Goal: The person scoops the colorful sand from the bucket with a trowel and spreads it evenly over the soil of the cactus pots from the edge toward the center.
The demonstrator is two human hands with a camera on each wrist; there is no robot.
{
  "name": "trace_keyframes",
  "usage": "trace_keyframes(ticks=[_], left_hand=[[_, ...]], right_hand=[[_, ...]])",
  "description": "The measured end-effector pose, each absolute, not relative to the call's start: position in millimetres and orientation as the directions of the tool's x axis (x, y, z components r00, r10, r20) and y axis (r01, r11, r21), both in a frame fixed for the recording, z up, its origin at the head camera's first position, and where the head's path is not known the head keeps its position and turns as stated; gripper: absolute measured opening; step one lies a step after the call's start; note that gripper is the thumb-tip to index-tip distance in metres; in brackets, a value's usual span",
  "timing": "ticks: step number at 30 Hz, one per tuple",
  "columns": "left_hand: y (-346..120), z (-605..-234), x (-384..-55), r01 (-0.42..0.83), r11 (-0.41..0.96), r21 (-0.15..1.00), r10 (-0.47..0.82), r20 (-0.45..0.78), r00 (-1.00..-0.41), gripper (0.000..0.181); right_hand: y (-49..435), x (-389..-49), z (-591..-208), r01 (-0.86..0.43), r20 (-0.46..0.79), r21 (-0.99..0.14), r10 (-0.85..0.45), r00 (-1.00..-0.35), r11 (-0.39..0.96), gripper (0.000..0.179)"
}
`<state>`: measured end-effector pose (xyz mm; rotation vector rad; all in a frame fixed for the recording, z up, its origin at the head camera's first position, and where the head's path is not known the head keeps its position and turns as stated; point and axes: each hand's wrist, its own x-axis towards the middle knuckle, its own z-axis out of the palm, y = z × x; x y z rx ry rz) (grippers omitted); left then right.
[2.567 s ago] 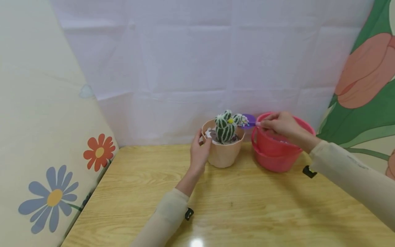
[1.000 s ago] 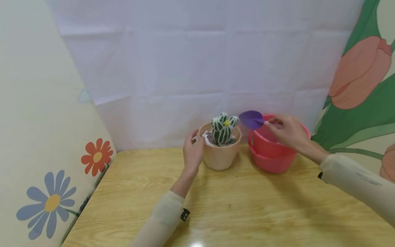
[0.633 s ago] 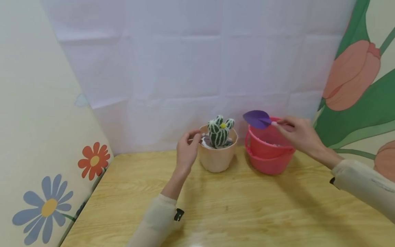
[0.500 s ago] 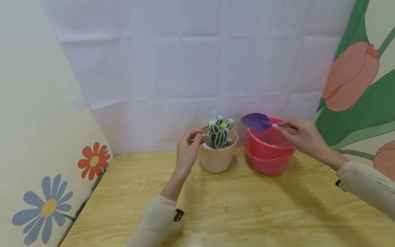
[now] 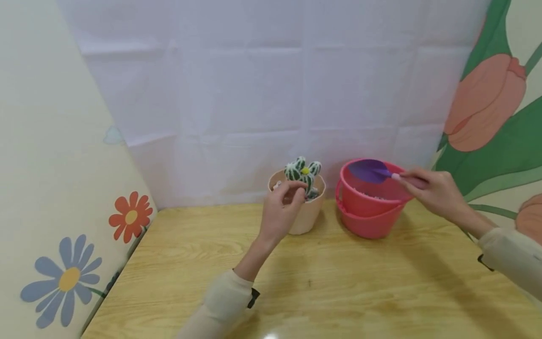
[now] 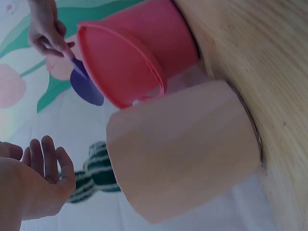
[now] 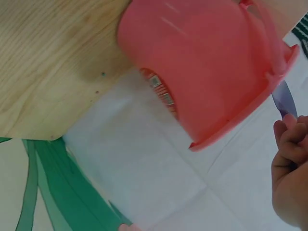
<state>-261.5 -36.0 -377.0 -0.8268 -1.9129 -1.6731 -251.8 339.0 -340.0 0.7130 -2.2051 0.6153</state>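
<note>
My right hand [image 5: 438, 190] grips the pink handle of a small purple hand trowel [image 5: 369, 171]. Its blade is over the open top of a red bucket [image 5: 368, 223], inside which grainy material [image 5: 372, 195] shows. In front of a peach flower pot [image 5: 308, 214] is my left hand [image 5: 277, 214], its fingers loosely curled near a green-and-white striped cactus [image 5: 292, 172] with a yellow flower. Nothing shows between those fingers in the left wrist view, where the hand [image 6: 41, 185] is beside the cactus top [image 6: 101, 166]. The hand hides part of the pot and the cactus base.
Both containers stand at the back of a wooden table [image 5: 313, 301], close to a white cloth backdrop [image 5: 237, 94]. The bucket's handle [image 5: 372, 215] hangs down at its front. Flower-printed panels [image 5: 482, 103] flank the table.
My left hand has left the pot's left rim and moved right, in front of the cactus. My right hand has drawn the trowel rightward from beside the cactus to over the bucket; the blade's pale grains are gone.
</note>
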Motion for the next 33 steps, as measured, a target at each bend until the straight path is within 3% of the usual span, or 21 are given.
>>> trace_keyframes(ticks=[4,8,10,12,17,20,26,29,33], left_hand=[[-14.8,-382.5,-261.5,0.744,0.096,0.662,0.262,0.704,-0.660,0.017],[8.9,-390.0,-265.1,0.746,0.165,0.645,0.467,0.615,-0.635,0.027],[20.2,-395.1,-267.2,0.729,0.194,0.657,0.541,0.548,-0.638,0.033],[31.3,-399.4,-267.3,0.674,0.217,0.706,0.552,0.481,-0.681,0.037],[58.1,-404.1,-265.0,0.408,0.195,0.892,0.315,0.336,-0.887,0.039],[71.9,-402.1,-265.4,0.257,0.068,0.964,0.148,0.245,-0.958,0.038],[95.4,-394.1,-267.1,0.026,-0.347,0.938,-0.026,0.018,-0.999,0.043],[105.1,-390.8,-266.3,-0.030,-0.521,0.853,-0.074,-0.080,-0.994,0.044],[115.9,-387.1,-264.5,-0.058,-0.653,0.755,-0.088,-0.152,-0.984,0.043]], right_hand=[[349.3,-256.5,-343.6,-0.647,0.761,-0.163,-0.322,-0.563,0.745,0.018],[356.5,-259.4,-346.5,-0.646,0.750,-0.148,-0.341,-0.567,0.749,0.021],[358.2,-261.4,-347.8,-0.651,0.740,-0.133,-0.362,-0.567,0.747,0.021],[359.0,-263.9,-347.9,-0.668,0.730,-0.106,-0.399,-0.555,0.736,0.022],[360.5,-271.8,-344.9,-0.691,0.686,-0.025,-0.490,-0.538,0.723,0.025],[360.8,-274.8,-342.4,-0.675,0.647,0.009,-0.519,-0.558,0.737,0.025],[359.1,-281.8,-336.1,-0.669,0.571,0.026,-0.560,-0.600,0.743,0.022],[356.3,-285.7,-333.3,-0.668,0.534,0.013,-0.570,-0.625,0.744,0.021],[353.1,-288.9,-331.2,-0.665,0.495,-0.002,-0.577,-0.650,0.747,0.021]])
